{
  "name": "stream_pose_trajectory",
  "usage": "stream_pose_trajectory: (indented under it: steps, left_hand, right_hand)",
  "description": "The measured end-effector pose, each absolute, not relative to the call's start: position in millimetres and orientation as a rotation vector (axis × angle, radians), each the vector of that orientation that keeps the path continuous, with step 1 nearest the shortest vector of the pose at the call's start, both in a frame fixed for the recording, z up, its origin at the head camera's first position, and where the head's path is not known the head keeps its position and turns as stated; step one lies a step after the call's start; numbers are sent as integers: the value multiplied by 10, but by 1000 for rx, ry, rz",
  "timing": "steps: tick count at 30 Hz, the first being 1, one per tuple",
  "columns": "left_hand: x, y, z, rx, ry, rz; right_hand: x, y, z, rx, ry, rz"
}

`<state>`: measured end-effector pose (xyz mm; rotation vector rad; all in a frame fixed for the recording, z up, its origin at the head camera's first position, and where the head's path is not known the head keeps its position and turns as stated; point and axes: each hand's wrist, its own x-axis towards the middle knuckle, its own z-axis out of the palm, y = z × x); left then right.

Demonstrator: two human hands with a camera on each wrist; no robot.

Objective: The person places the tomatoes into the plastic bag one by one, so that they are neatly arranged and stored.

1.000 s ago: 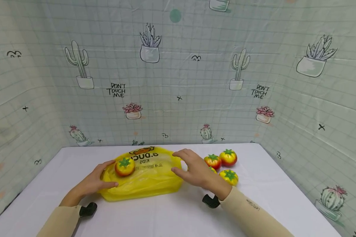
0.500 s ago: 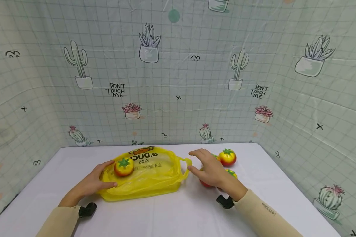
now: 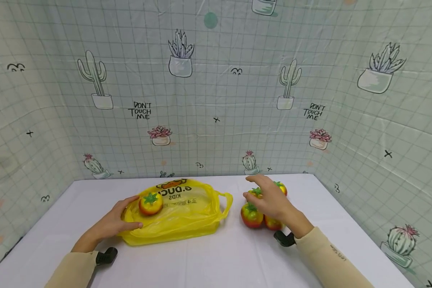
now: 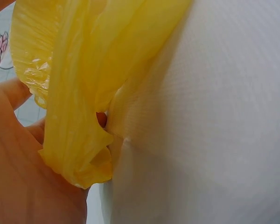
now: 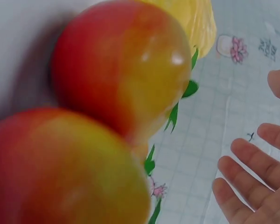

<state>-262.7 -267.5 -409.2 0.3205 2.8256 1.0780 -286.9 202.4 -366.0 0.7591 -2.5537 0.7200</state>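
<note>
A yellow plastic bag (image 3: 192, 220) with dark printing lies flat on the table, its handle loop pointing right. A red-and-yellow toy tomato (image 3: 151, 203) with a green leafy top shows at the bag's left part. My left hand (image 3: 113, 220) rests at that end, thumb and fingers spread apart; crumpled bag plastic (image 4: 77, 121) lies against the palm in the left wrist view. My right hand (image 3: 268, 198) hovers over several similar tomatoes (image 3: 252, 217), partly hiding them. In the right wrist view its fingers are extended and empty, apart from two large, near tomatoes (image 5: 121, 65).
A white cloth covers the table (image 3: 201, 264). Behind it and at both sides hangs a patterned curtain (image 3: 216, 96) with printed cacti. Black wrist mounts (image 3: 106, 256) sit below each hand.
My right hand has moved right, from the bag's right end to above the tomatoes, uncovering the handle loop. The left hand and the bag's tomato have stayed in place.
</note>
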Motion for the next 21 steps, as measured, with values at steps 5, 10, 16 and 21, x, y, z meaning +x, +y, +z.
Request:
stream_pose_trajectory:
  steps: [5,10,16,21]
  left_hand:
    - [-2630,-2672,-4101,317,2829,1076]
    - [-2615,-2666,-4100,308,2818,1094]
    - [-2612,-2673,-4112,324,2828,1101]
    - [-2615,-2673,-4122,325,2836,1099]
  right_hand:
    - [-2851,2128,-3699,711,-2597,709]
    - [-2830,2267,-3793,686,-2593,693]
    - [-2795,2443,-3878,699,-2582,673]
    - [-2756,2569,-3946,689,-2620,645]
